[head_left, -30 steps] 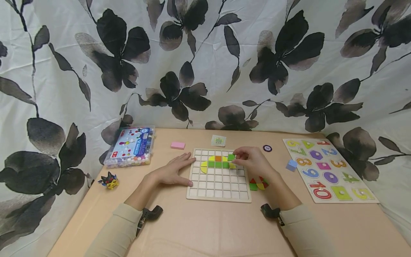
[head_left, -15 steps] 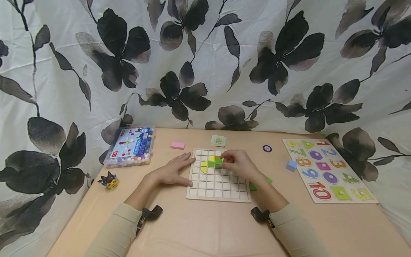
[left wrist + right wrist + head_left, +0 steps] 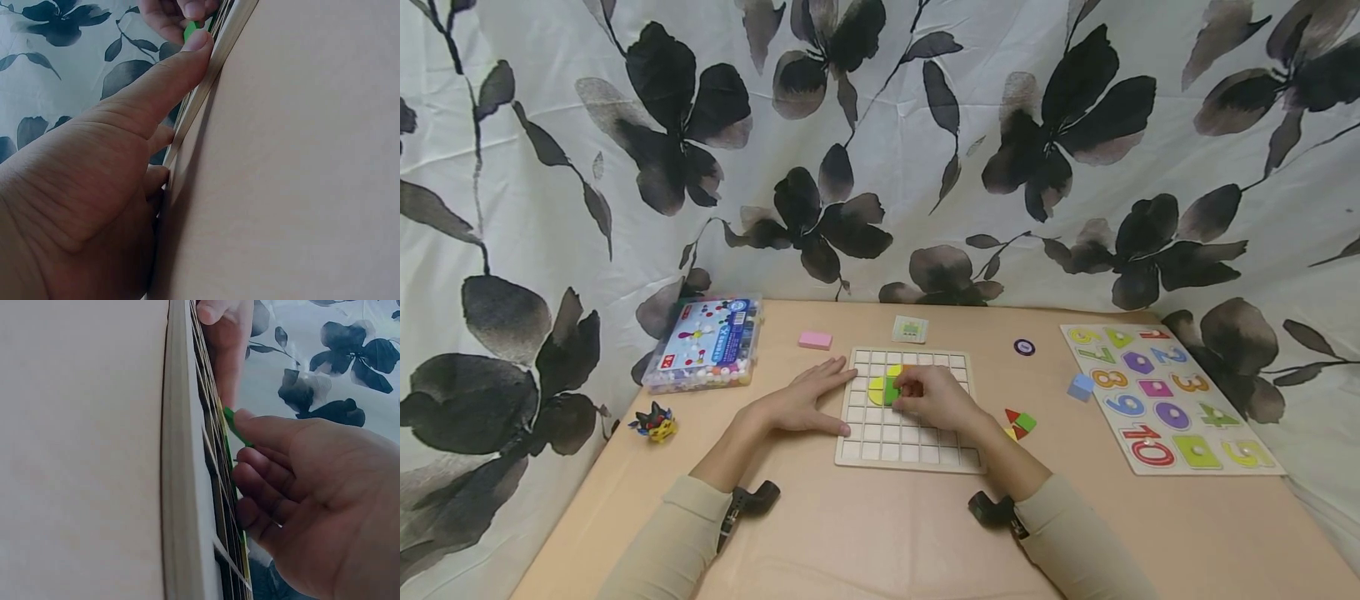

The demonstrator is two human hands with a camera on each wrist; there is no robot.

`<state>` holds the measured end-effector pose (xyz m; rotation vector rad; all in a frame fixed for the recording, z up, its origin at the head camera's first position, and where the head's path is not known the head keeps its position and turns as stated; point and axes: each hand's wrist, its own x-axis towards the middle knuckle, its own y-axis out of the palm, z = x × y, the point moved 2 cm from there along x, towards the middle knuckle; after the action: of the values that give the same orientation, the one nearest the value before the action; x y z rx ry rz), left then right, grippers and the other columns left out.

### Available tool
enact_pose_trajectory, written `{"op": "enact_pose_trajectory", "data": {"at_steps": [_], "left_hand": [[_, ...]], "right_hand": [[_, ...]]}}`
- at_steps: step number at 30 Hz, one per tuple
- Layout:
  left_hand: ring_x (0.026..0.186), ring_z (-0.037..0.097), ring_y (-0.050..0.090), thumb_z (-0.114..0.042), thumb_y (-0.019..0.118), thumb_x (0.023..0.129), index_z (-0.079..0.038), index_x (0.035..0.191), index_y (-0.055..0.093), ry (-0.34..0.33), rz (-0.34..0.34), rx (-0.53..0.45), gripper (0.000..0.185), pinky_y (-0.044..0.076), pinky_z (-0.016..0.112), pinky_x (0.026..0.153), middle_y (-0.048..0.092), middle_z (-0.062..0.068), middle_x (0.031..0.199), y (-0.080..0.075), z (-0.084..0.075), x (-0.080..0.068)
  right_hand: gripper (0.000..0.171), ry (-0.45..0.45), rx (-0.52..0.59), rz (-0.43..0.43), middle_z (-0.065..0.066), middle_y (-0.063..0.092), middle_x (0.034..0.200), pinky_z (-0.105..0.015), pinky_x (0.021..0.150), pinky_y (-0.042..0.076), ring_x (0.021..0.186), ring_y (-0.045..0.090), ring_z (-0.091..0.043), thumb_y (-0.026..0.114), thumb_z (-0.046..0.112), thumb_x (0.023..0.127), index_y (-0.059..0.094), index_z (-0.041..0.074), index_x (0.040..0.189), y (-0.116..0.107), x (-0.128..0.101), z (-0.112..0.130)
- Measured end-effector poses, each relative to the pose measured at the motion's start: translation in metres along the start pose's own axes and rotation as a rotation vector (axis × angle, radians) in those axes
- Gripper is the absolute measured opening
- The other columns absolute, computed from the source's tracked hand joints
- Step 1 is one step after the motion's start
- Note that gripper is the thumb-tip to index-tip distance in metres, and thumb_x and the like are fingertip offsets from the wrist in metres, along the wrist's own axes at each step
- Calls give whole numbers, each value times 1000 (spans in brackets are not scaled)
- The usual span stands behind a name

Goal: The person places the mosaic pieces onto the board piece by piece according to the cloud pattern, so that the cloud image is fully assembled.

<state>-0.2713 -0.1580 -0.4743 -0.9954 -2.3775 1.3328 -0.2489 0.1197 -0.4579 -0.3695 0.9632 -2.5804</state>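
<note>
A white grid board (image 3: 880,450) with square cells lies on the table. My left hand (image 3: 805,398) rests along its left edge, fingers and thumb spread and straight. Over the upper middle of the board, my right hand (image 3: 943,398) pinches a green tile (image 3: 232,422) between thumb and fingers. The tile is tilted, close over the board's face. Curved yellow pieces (image 3: 876,392) sit in cells just left of the fingertips. The right hand covers most of the other coloured pieces. In the left wrist view, the left thumb (image 3: 165,84) presses at the board's wooden edge.
Right of the board lie loose red, green and yellow tiles (image 3: 1027,422). A pattern card (image 3: 910,329) and a pink block (image 3: 816,340) are behind it. A bead box (image 3: 707,342) and small figure (image 3: 655,422) stand left; a number board (image 3: 1157,454), blue cube (image 3: 1081,387) and dark ring (image 3: 1024,346) are right.
My right hand has moved left across the board with the green tile, from the right end of the coloured row toward the yellow pieces. The left hand has stayed in place.
</note>
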Motion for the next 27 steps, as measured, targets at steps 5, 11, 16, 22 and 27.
{"op": "enact_pose_trajectory", "data": {"at_steps": [5, 11, 16, 22, 27], "left_hand": [[163, 34, 3, -64, 76, 85, -21, 166, 29, 6, -6, 0, 104, 5, 57, 131, 7, 12, 176, 0, 0, 0], [163, 35, 4, -65, 76, 85, -20, 166, 29, 15, -10, 5, 104, 5, 57, 131, 7, 13, 176, 0, 1, 1], [163, 35, 4, -64, 76, 85, -20, 166, 29, 20, -11, 5, 103, 5, 58, 131, 8, 13, 176, 1, 1, 1], [163, 35, 4, -64, 77, 85, -20, 166, 29, 20, -9, -2, 104, 5, 58, 131, 8, 13, 176, 0, -1, 0], [163, 34, 4, -65, 76, 85, -21, 166, 28, 13, -4, -5, 104, 5, 57, 131, 7, 12, 176, -1, -2, -1]], "right_hand": [[23, 9, -44, 12, 5, 63, 82, -23, 65, 46, 77, 57, -13, 86, 17, 87, 77, 10, 107, 2, 0, -2], [22, 19, -86, 14, 6, 62, 80, -24, 66, 45, 76, 56, -12, 86, 18, 87, 78, 11, 106, 2, -1, -2], [21, 31, -97, 6, 6, 63, 79, -24, 67, 45, 75, 56, -12, 85, 17, 87, 78, 11, 106, 2, -1, -1], [21, 35, -107, 13, 6, 63, 79, -24, 67, 45, 75, 56, -11, 86, 16, 86, 78, 11, 106, 3, -1, 1], [22, 38, -111, 15, 6, 63, 78, -25, 67, 44, 75, 56, -12, 86, 16, 86, 79, 10, 106, 2, -2, 2]]}}
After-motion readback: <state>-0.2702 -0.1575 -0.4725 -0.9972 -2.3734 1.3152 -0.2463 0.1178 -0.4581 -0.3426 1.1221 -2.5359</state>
